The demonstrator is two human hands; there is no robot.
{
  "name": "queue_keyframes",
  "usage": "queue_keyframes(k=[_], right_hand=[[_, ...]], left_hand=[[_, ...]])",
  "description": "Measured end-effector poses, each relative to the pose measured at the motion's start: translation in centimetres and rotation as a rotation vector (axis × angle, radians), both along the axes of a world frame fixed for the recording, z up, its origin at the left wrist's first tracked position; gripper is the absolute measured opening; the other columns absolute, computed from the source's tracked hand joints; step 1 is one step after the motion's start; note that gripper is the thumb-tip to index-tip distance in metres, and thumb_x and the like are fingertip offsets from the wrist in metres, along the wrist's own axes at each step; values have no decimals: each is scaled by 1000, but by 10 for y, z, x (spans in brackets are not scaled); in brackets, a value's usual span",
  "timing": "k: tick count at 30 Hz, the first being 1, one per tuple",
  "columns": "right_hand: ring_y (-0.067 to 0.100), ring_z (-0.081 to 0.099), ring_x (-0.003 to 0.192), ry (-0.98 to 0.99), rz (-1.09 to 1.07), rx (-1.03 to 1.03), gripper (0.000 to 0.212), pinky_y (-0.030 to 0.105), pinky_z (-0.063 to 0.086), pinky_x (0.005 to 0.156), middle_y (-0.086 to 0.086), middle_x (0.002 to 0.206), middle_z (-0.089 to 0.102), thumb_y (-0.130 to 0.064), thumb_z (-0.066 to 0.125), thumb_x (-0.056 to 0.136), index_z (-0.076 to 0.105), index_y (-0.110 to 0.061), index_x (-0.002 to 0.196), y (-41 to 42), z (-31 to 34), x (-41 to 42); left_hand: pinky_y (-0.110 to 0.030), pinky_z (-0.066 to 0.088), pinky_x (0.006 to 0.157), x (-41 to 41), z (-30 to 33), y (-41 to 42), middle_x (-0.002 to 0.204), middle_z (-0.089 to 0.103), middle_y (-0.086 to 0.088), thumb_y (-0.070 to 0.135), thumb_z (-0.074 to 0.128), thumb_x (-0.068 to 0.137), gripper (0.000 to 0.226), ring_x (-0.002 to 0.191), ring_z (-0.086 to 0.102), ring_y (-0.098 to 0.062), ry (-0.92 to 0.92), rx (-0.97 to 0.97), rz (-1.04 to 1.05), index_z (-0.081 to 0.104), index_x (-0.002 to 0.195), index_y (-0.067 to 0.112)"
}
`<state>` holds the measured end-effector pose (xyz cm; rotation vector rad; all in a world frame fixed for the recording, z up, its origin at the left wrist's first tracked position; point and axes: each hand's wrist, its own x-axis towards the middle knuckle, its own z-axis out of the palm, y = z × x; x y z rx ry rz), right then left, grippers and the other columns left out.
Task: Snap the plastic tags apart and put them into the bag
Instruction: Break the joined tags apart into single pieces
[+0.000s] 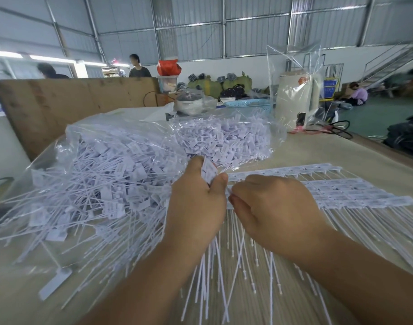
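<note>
The snapping step is judged to be in hand: a small stack of separated tags [209, 172] is gripped in the left hand [196, 198], with the fingers curled closed round it. The near end of the joined tag strips [336, 193], lying flat on the table [341, 151], is pinched by the right hand [273, 207], its fingers narrowed onto the next tag; the exact contact is hidden. Next, a twist against the strip seems called for, then a short carry left to the open clear bag [60, 160], which lies on the table just beside the left hand and is heaped with loose tags.
</note>
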<state>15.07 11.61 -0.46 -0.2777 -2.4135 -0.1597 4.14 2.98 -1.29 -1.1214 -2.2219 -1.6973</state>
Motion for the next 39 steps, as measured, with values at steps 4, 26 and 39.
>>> queue_keyframes(k=[4,26,39], right_hand=[[29,43,40,81,67,-6,28,32,36,37,2,51,43,-19,54,82,39,-17,59,-4,3,9],[13,54,54,-36,182,-353,56,35,42,49,-5,65,58,-52,39,94,22,-28,141,8,-6,8],[15,48,53,-120,107,-469,45,40,44,55,-4,58,48,-60,35,89,48,-21,73,12,3,13]], left_hand=[[-13,35,35,-15,6,-6,68,58,5,31,56,97,28,45,56,-3,32,27,108,50,124,25],[-28,47,43,2,0,-11,72,71,-3,44,69,82,20,58,62,-16,-471,73,-518,71,86,25],[-23,52,48,-10,1,-11,73,74,-4,33,68,75,19,60,70,-16,-471,187,-385,72,87,19]])
